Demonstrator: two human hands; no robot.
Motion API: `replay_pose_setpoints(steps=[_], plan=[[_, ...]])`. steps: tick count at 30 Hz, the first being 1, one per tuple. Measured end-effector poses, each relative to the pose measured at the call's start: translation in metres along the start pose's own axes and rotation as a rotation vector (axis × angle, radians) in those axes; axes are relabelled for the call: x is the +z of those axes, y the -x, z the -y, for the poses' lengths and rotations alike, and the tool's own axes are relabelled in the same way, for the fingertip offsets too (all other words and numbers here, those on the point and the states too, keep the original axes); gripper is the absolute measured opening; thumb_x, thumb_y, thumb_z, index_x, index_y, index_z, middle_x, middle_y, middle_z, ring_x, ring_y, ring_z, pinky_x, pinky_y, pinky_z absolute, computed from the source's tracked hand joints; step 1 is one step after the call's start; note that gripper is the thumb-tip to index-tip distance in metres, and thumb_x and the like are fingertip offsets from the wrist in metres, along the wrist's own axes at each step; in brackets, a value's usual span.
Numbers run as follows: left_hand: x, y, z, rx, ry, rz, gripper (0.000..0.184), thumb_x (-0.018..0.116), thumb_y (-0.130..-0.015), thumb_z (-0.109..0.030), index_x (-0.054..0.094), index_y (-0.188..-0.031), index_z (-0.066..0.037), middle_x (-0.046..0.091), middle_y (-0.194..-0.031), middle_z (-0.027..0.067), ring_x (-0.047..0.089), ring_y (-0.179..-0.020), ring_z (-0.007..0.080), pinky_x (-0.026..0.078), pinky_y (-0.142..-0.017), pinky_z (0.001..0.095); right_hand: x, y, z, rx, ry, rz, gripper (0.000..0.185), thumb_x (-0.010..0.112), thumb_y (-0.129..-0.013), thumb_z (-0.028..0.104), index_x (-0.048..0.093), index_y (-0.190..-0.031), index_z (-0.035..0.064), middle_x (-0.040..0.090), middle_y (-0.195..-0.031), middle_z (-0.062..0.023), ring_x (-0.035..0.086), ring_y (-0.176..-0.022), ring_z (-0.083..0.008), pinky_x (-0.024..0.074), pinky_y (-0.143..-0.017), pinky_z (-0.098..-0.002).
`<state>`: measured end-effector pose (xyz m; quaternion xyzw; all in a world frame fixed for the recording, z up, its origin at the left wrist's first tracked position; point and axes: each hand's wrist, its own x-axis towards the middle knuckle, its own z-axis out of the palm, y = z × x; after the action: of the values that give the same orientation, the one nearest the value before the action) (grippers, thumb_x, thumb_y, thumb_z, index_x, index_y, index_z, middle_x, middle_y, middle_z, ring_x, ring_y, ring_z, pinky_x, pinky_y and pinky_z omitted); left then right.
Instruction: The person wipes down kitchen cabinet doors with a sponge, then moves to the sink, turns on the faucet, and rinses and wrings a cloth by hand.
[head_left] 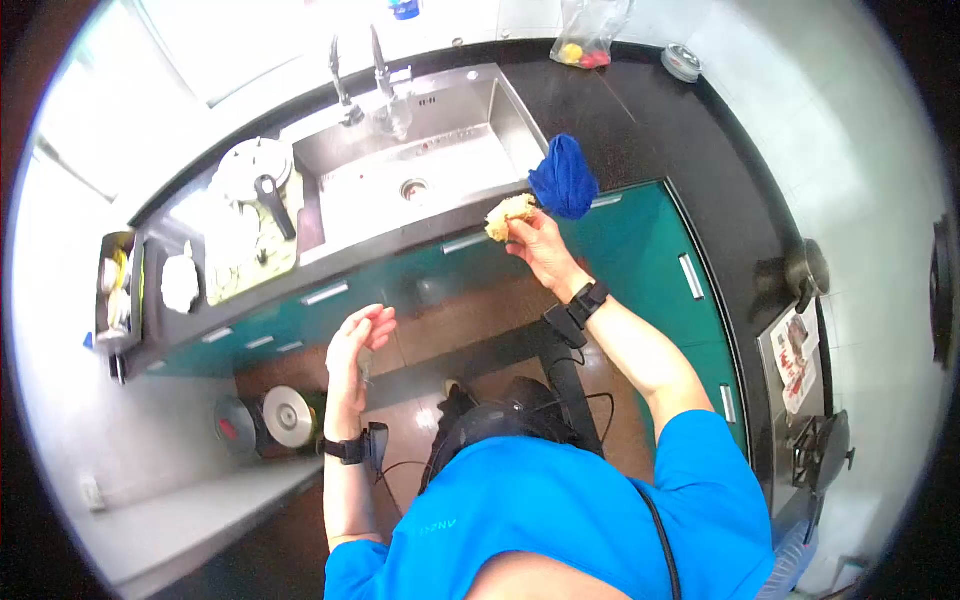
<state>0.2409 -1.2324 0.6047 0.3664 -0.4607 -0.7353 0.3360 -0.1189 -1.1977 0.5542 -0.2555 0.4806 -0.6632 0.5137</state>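
My right hand (543,247) is closed on a pale yellow, ragged lump (507,216), whose exact kind I cannot make out. It is held in front of the counter edge, just below the sink's front right corner. A crumpled blue cloth (565,178) lies on the counter edge just beyond that hand. My left hand (357,340) is raised in front of the teal cabinets with fingers partly bent and apart, holding nothing. The steel sink (330,215) lies ahead of both hands.
Left of the sink are a pot with a black handle (272,205), a light green board (222,288) and a white cloth (181,281). A plastic bag (590,25) and a round container (682,62) stand at the back right. A stove (800,450) is at the right.
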Motion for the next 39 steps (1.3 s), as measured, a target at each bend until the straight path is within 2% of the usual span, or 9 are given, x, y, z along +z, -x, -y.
replay_pose_setpoints(steps=[8, 12, 20, 26, 28, 30, 33, 36, 39], plan=[[-0.006, -0.121, -0.012, -0.073, -0.105, 0.024, 0.041, 0.059, -0.1, -0.025, 0.058, -0.13, 0.002, 0.066, -0.127, 0.0149, 0.065, -0.112, 0.0196, 0.048, -0.096, 0.0293, -0.079, -0.176, 0.071, -0.101, 0.457, -0.098, 0.024, 0.067, -0.094, 0.02, 0.068, -0.117, 0.0109, 0.071, -0.104, 0.0028, 0.063, -0.091, -0.006, 0.0459, -0.07, -0.0235], [0.007, -0.153, -0.017, -0.097, -0.156, -0.047, 0.038, 0.058, -0.101, -0.024, 0.058, -0.129, 0.0, 0.067, -0.125, 0.0133, 0.064, -0.112, 0.0174, 0.047, -0.096, 0.0293, -0.139, -0.27, 0.09, -0.017, 0.574, -0.128, 0.022, 0.07, -0.09, 0.019, 0.071, -0.11, 0.0095, 0.068, -0.095, 0.005, 0.056, -0.079, -0.0023, 0.0367, -0.057, -0.0194], [0.037, -0.236, -0.017, -0.17, -0.182, -0.15, 0.037, 0.057, -0.102, -0.024, 0.058, -0.13, -0.001, 0.067, -0.124, 0.0118, 0.064, -0.111, 0.0166, 0.045, -0.095, 0.029, -0.223, -0.397, 0.077, 0.136, 0.648, -0.181, 0.019, 0.071, -0.088, 0.016, 0.069, -0.105, 0.0077, 0.067, -0.088, 0.0042, 0.057, -0.072, -0.0033, 0.0391, -0.052, -0.0193], [0.058, -0.276, -0.016, -0.193, -0.178, -0.11, 0.039, 0.057, -0.101, -0.024, 0.057, -0.132, 0.0, 0.066, -0.127, 0.0139, 0.063, -0.114, 0.0183, 0.045, -0.098, 0.0299, -0.268, -0.38, 0.083, 0.098, 0.722, -0.348, 0.029, 0.074, -0.084, 0.011, 0.068, -0.11, 0.0013, 0.071, -0.09, -0.0049, 0.064, -0.065, -0.0092, 0.0448, -0.049, -0.0238], [0.065, -0.286, -0.018, -0.204, -0.174, -0.077, 0.04, 0.057, -0.101, -0.024, 0.057, -0.133, 0.0, 0.066, -0.128, 0.0142, 0.063, -0.114, 0.0185, 0.045, -0.098, 0.0299, -0.259, -0.342, 0.103, 0.062, 0.875, -0.411, 0.033, 0.076, -0.083, 0.018, 0.068, -0.111, 0.0019, 0.073, -0.091, -0.008, 0.07, -0.074, -0.0156, 0.0535, -0.059, -0.0295], [0.071, -0.294, -0.021, -0.166, -0.199, -0.046, 0.04, 0.056, -0.102, -0.024, 0.056, -0.133, 0.001, 0.066, -0.127, 0.0143, 0.062, -0.116, 0.0192, 0.044, -0.099, 0.0306, -0.257, -0.301, 0.111, -0.099, 1.173, -0.37, 0.047, 0.078, -0.082, 0.036, 0.066, -0.116, 0.0066, 0.073, -0.096, -0.0115, 0.072, -0.09, -0.0245, 0.0553, -0.083, -0.0353], [0.079, -0.301, -0.021, -0.151, -0.204, -0.006, 0.039, 0.056, -0.102, -0.023, 0.057, -0.132, 0.001, 0.066, -0.127, 0.0142, 0.062, -0.116, 0.0196, 0.044, -0.1, 0.0309, -0.195, -0.223, 0.119, -0.084, 1.312, -0.323, 0.061, 0.08, -0.078, 0.046, 0.06, -0.123, 0.0099, 0.063, -0.115, -0.0138, 0.066, -0.106, -0.0294, 0.0542, -0.086, -0.0392], [0.084, -0.306, -0.024, -0.162, -0.214, 0.052, 0.038, 0.054, -0.102, -0.023, 0.057, -0.132, 0.001, 0.066, -0.126, 0.0139, 0.062, -0.117, 0.0199, 0.044, -0.1, 0.0315, -0.171, -0.192, 0.078, -0.206, 1.412, -0.21, 0.062, 0.078, -0.083, 0.039, 0.054, -0.133, 0.0118, 0.055, -0.127, -0.0179, 0.06, -0.113, -0.0391, 0.052, -0.092, -0.0439], [0.077, -0.306, -0.031, -0.153, -0.229, 0.126, 0.037, 0.055, -0.101, -0.02, 0.057, -0.132, 0.001, 0.067, -0.125, 0.0133, 0.062, -0.117, 0.0198, 0.044, -0.1, 0.032, -0.18, -0.204, 0.04, -0.17, 1.378, -0.329, 0.047, 0.074, -0.086, 0.033, 0.062, -0.125, 0.0077, 0.063, -0.116, -0.0187, 0.063, -0.111, -0.0378, 0.0516, -0.092, -0.0444]])
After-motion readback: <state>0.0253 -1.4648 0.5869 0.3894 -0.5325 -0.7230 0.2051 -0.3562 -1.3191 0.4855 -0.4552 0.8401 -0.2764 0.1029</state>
